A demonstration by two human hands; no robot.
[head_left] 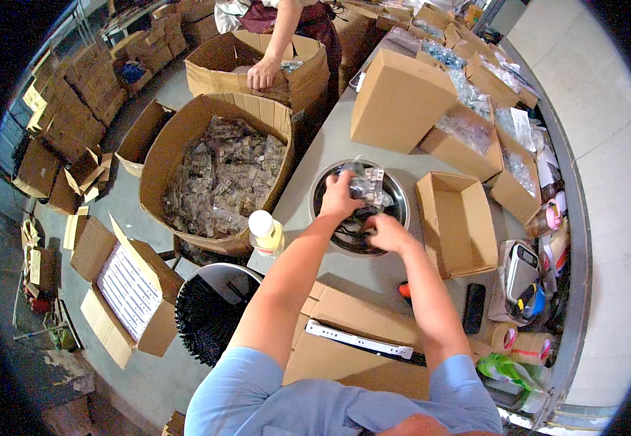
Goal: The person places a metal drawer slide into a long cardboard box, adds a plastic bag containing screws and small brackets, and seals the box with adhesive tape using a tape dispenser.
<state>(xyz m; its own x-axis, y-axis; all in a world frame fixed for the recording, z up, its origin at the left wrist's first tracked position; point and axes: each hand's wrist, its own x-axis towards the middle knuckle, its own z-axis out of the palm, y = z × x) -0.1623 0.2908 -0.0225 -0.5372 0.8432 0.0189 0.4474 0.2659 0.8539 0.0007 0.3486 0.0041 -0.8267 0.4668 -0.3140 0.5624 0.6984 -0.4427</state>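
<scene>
A round metal bowl stands on the grey table in front of me. My left hand is closed at the bowl's left side, gripping a clear plastic bag with small metal parts in it. Inside the right part of the bowl, my right hand has its fingers curled down among dark pieces. What those fingers hold, if anything, is hidden. Just right of the bowl sits an open cardboard box. A big carton of bagged metal parts stands to the left.
A white-capped bottle stands at the table's left edge. Nearer me, a metal drawer slide lies on flattened cardboard. A black phone and a scale are at right. Across from me, a co-worker's hand rests on another carton.
</scene>
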